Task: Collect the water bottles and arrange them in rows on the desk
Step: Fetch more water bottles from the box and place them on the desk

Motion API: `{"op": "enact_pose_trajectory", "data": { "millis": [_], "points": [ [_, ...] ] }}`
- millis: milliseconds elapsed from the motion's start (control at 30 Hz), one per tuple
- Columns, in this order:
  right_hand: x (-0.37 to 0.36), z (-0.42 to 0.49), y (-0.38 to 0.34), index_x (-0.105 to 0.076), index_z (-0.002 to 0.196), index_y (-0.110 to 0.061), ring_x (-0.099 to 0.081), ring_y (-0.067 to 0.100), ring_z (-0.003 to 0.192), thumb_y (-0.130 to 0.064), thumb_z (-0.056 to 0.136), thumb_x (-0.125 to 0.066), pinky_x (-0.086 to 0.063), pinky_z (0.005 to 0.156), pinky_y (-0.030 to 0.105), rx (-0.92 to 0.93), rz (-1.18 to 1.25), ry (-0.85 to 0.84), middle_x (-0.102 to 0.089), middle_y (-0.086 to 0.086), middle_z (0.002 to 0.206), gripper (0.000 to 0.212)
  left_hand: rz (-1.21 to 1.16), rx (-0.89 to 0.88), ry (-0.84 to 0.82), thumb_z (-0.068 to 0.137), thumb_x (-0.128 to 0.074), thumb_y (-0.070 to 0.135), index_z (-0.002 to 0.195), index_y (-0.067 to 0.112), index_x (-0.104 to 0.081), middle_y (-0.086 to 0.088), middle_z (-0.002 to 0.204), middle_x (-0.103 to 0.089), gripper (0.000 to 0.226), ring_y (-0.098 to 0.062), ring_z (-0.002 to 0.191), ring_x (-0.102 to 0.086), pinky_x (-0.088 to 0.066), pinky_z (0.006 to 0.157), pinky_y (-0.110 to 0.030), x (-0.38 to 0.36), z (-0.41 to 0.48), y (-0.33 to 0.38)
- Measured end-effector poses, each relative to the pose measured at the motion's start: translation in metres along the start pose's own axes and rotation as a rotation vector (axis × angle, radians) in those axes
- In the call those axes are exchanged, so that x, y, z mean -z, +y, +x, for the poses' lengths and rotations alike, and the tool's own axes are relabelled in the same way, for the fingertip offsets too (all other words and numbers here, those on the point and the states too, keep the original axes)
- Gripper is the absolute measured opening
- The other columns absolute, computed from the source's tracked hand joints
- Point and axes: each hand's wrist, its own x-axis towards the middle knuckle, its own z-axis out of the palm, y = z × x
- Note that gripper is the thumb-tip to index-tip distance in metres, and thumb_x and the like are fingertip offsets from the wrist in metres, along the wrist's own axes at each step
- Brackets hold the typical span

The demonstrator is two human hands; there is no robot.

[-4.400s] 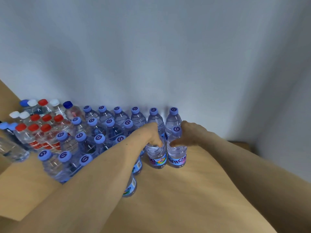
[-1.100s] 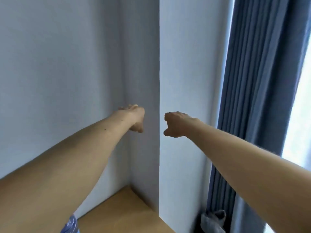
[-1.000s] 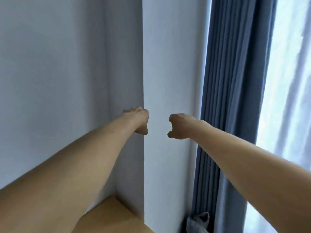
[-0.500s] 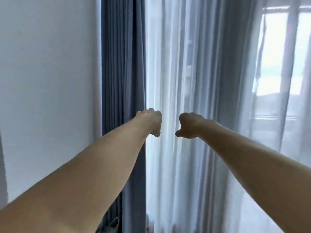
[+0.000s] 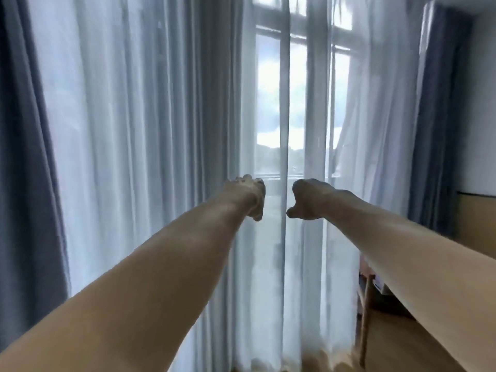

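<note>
We hold our left hand (image 5: pixel 248 198) and our right hand (image 5: pixel 308 201) out ahead at the same height, with a small gap between them. Each has its fingers curled into a fist that grips nothing. Our bare forearms run back to the lower corners. Both fists sit in front of the window (image 5: pixel 271 103), level with its lower rail. Sheer white curtains (image 5: pixel 147 130) hang across the window, parted in a narrow strip at its middle. A dark blue drape (image 5: pixel 24 157) hangs far left of the window, a second drape (image 5: pixel 434 116) to its right. Below and right of the window a wooden leg (image 5: pixel 365 318) stands on the wooden floor (image 5: pixel 389 345). The water bottles do not show in this view.
</note>
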Motion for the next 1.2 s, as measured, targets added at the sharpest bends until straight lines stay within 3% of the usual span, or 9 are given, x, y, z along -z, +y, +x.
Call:
{"op": "enact_pose_trajectory", "data": {
  "millis": [200, 267, 400, 600, 700, 767, 867, 1033, 1200],
  "points": [
    [-0.005, 0.020, 0.119, -0.055, 0.097, -0.007, -0.056, 0.023, 0.076, -0.027, 0.089, -0.060, -0.041, 0.057, 0.027, -0.183, -0.054, 0.006, -0.050, 0.003, 0.078, 0.021, -0.039, -0.163, 0.008, 0.084, -0.071, 0.030, 0.134, 0.016, -0.041, -0.008, 0.136, -0.041, 0.060, -0.028, 0.126, -0.043, -0.034, 0.102, -0.040, -0.002, 0.075, 0.118],
    [-0.007, 0.030, 0.154, -0.055, 0.103, -0.007, -0.057, 0.024, 0.082, -0.028, 0.091, -0.059, -0.044, 0.063, 0.029, -0.250, -0.063, -0.010, -0.053, 0.004, 0.085, 0.025, -0.065, -0.215, 0.019, 0.084, -0.071, 0.028, 0.134, 0.015, -0.041, -0.007, 0.136, -0.041, 0.059, -0.028, 0.127, -0.042, -0.034, 0.103, -0.040, -0.004, 0.101, 0.152],
    [-0.013, 0.061, 0.224, -0.057, 0.093, -0.009, -0.059, 0.023, 0.079, -0.028, 0.090, -0.060, -0.046, 0.062, 0.027, -0.359, -0.092, -0.023, -0.053, 0.003, 0.078, 0.020, -0.100, -0.329, 0.031, 0.083, -0.072, 0.031, 0.135, 0.015, -0.041, -0.008, 0.137, -0.040, 0.062, -0.028, 0.129, -0.040, -0.032, 0.105, -0.042, -0.005, 0.159, 0.221],
    [-0.013, 0.090, 0.322, -0.054, 0.091, -0.010, -0.054, 0.020, 0.073, -0.023, 0.091, -0.060, -0.037, 0.049, 0.025, -0.473, -0.139, -0.006, -0.056, 0.004, 0.087, 0.014, -0.187, -0.504, 0.089, 0.082, -0.074, 0.029, 0.132, 0.015, -0.044, -0.008, 0.135, -0.043, 0.060, -0.029, 0.127, -0.042, -0.035, 0.100, -0.041, -0.002, 0.237, 0.327],
    [-0.021, 0.097, 0.369, -0.039, 0.071, -0.016, -0.047, 0.017, 0.065, -0.021, 0.091, -0.060, -0.031, 0.047, 0.025, -0.545, -0.137, -0.003, -0.046, 0.001, 0.075, 0.029, -0.207, -0.590, 0.082, 0.080, -0.077, 0.030, 0.132, 0.014, -0.044, -0.010, 0.131, -0.045, 0.063, -0.029, 0.124, -0.043, -0.037, 0.098, -0.041, -0.009, 0.267, 0.382],
    [-0.027, 0.101, 0.399, -0.034, 0.068, -0.018, -0.047, 0.018, 0.066, -0.021, 0.091, -0.060, -0.029, 0.047, 0.025, -0.577, -0.144, 0.004, -0.045, 0.000, 0.074, 0.035, -0.202, -0.627, 0.094, 0.078, -0.079, 0.029, 0.134, 0.014, -0.042, -0.011, 0.131, -0.046, 0.069, -0.029, 0.123, -0.045, -0.038, 0.097, -0.041, -0.014, 0.285, 0.415],
    [-0.040, 0.111, 0.445, -0.037, 0.067, -0.016, -0.044, 0.016, 0.059, -0.020, 0.090, -0.060, -0.030, 0.046, 0.025, -0.622, -0.152, 0.001, -0.045, 0.001, 0.071, 0.033, -0.206, -0.672, 0.092, 0.077, -0.079, 0.029, 0.136, 0.014, -0.041, -0.011, 0.130, -0.046, 0.071, -0.029, 0.121, -0.046, -0.039, 0.097, -0.042, -0.023, 0.310, 0.461],
    [-0.058, 0.129, 0.522, -0.046, 0.080, -0.011, -0.052, 0.025, 0.081, -0.023, 0.091, -0.060, -0.033, 0.048, 0.025, -0.642, -0.159, -0.010, -0.051, 0.004, 0.085, 0.021, -0.195, -0.684, 0.092, 0.077, -0.078, 0.029, 0.133, 0.015, -0.042, -0.010, 0.130, -0.046, 0.068, -0.029, 0.122, -0.045, -0.038, 0.097, -0.042, -0.037, 0.350, 0.536],
    [-0.062, 0.160, 0.610, -0.046, 0.082, -0.012, -0.050, 0.025, 0.079, -0.023, 0.091, -0.058, -0.031, 0.047, 0.026, -0.608, -0.167, -0.031, -0.046, 0.003, 0.077, 0.019, -0.224, -0.653, 0.051, 0.077, -0.079, 0.028, 0.133, 0.014, -0.042, -0.010, 0.130, -0.046, 0.069, -0.030, 0.120, -0.046, -0.041, 0.096, -0.043, -0.042, 0.397, 0.615]
  ]
}}
